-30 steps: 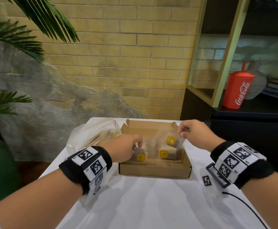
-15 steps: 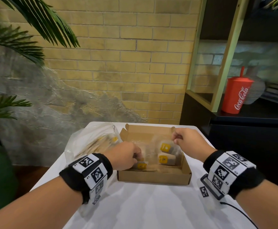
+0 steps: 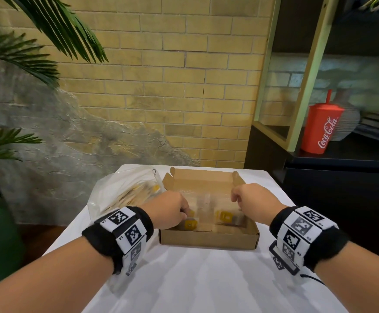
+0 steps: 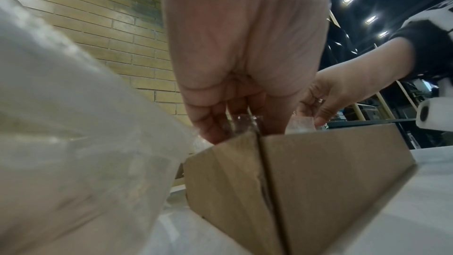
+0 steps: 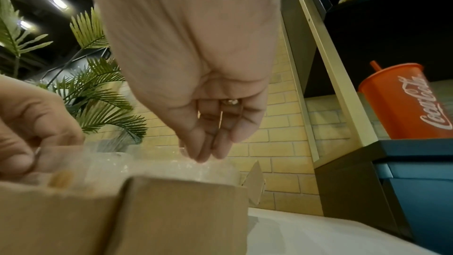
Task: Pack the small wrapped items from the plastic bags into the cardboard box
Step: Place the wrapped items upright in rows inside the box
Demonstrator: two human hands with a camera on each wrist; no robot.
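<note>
An open cardboard box [image 3: 208,238] sits on the white table. Inside it lies a small clear plastic bag [image 3: 206,199] holding small wrapped items with yellow labels [image 3: 225,216]. My left hand [image 3: 184,211] pinches the bag's left edge at the box's near-left corner, next to another yellow-labelled item [image 3: 190,223]. My right hand [image 3: 235,196] pinches the bag's right edge over the right wall. In the left wrist view, crinkled film [image 4: 242,121] shows between the fingers [image 4: 210,125] above the box [image 4: 318,181]. In the right wrist view, the fingertips [image 5: 206,152] pinch film [image 5: 183,170] above the box corner [image 5: 171,210].
A larger clear plastic bag [image 3: 120,195] with more wrapped items lies left of the box, touching my left wrist. A dark shelf unit with a red Coca-Cola cup [image 3: 321,129] stands at the right. A brick wall and palm leaves [image 3: 48,30] are behind. White table [image 3: 206,279] lies in front.
Both hands have lowered the small clear bag, so its yellow-labelled items sit lower in the box. The right hand came down and slightly left; the left hand stayed at the near-left corner.
</note>
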